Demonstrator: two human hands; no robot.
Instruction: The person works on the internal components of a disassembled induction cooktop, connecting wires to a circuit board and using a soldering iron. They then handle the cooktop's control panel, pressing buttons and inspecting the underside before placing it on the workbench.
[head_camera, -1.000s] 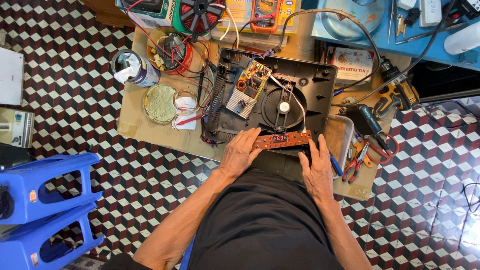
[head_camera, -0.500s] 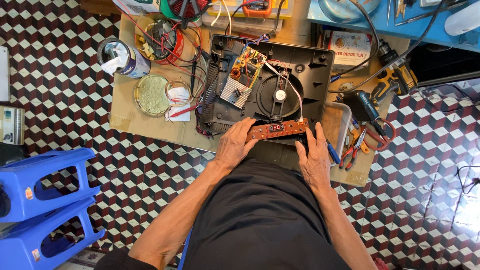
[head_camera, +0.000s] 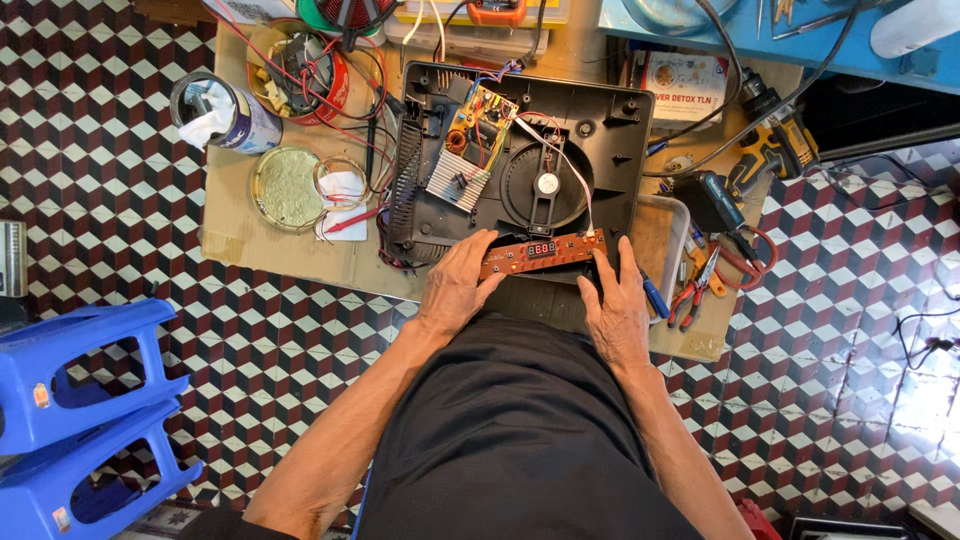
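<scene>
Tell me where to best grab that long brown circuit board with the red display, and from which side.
Probably by its two short ends, coming from the near edge. The brown circuit board lies crosswise along the near rim of the open black casing, its face carrying parts and a lit display. The left hand and right hand already flank those ends.

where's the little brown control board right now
The brown control board lies at the near edge of the open black appliance case, between left hand and right hand.
</scene>
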